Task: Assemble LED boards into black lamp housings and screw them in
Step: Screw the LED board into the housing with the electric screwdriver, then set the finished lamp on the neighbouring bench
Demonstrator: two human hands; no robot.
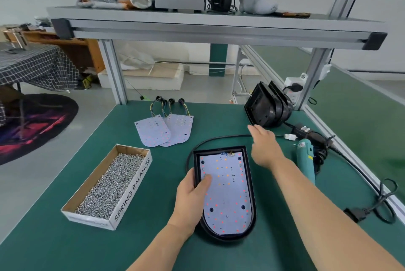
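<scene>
- Counter point(65, 244) with a green surface, seen from above by the person working at it.
- A black lamp housing point(226, 240) lies flat at the front middle, with an LED board point(225, 192) seated inside it.
- The left hand point(190, 198) grasps the housing's left wall, thumb point(205, 183) pressing on the board.
- The right hand point(264, 146) hovers just beyond the housing, fingers point(253, 129) straight and released (holding nothing).
- Nearby: box of screws point(133, 187) at left, spare boards point(162, 130) behind, teal screwdriver point(305, 157) at right, stacked housings point(267, 106) farther back.
</scene>
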